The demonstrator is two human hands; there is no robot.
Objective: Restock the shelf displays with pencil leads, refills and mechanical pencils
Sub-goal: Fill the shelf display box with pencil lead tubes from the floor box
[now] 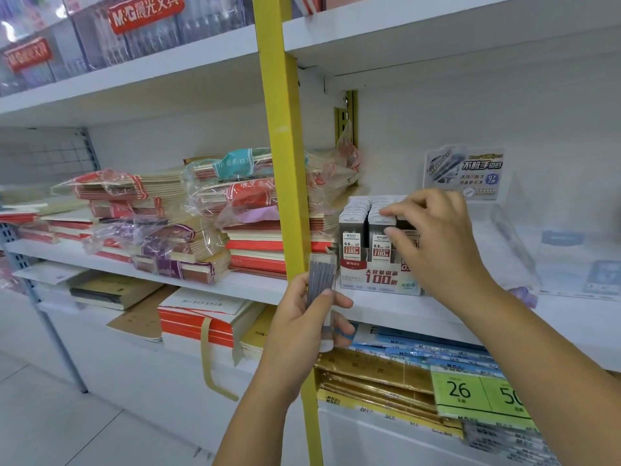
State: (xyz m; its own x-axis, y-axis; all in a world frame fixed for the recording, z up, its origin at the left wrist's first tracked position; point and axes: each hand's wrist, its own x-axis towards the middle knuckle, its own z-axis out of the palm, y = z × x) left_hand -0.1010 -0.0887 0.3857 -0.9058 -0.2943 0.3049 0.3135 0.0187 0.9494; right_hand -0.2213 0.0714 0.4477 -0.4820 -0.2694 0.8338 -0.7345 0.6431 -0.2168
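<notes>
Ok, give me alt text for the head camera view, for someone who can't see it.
A person's right hand reaches into a display box of pencil lead cases on a white shelf, while the left hand holds a slim clear lead case upright beside a yellow shelf post. Wrapped notebook stacks fill the shelf to the left.

The right hand (433,243) hides the display box's (379,277) right column of lead cases.

Upper and centre frame: smooth matt white shelf boards (188,67) on a glossy yellow painted metal upright (285,169); left of centre, paper notebook stacks in crinkled clear plastic wrap (208,196); right, printed glossy card display box (376,277) beside a clear acrylic stand (504,237).
</notes>
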